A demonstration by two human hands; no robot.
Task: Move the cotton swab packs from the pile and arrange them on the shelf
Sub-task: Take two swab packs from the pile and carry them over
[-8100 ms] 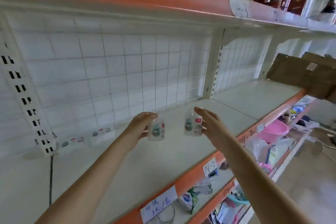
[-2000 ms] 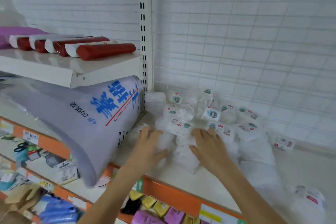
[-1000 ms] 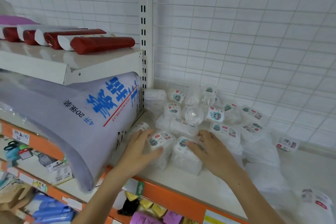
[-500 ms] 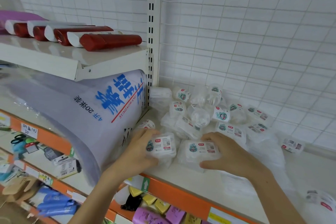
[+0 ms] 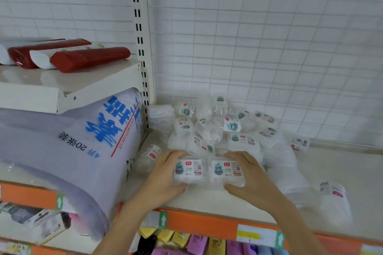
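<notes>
The left hand [image 5: 163,176] is gripping one pack [image 5: 189,170] and the right hand [image 5: 251,176] is gripping another pack [image 5: 227,171], each with fingers curled over the far side and thumb hooked under the near side. The two packs are touching side by side, labels up, close to the front edge of the shelf [image 5: 207,201]. Held this way, from the outer ends, they are likely being taken as a pair, so that both hands carry one each and neither blocks the other.

Behind them the pile [image 5: 213,128] is lying loose against the back grid [image 5: 259,58], packs tumbled at all angles, some on their sides. A few strays are sitting apart: one pack near the back edge at the right [image 5: 299,143], another toward the front right [image 5: 332,189]. At the left a big printed bag [image 5: 83,147] is leaning against the shelf's left edge, touching a pack there.

The picked packs are sitting at the pile's near rim, probably because those are easiest to reach. They are not yet clearly lifted; I cannot tell whether they are off the surface.
</notes>
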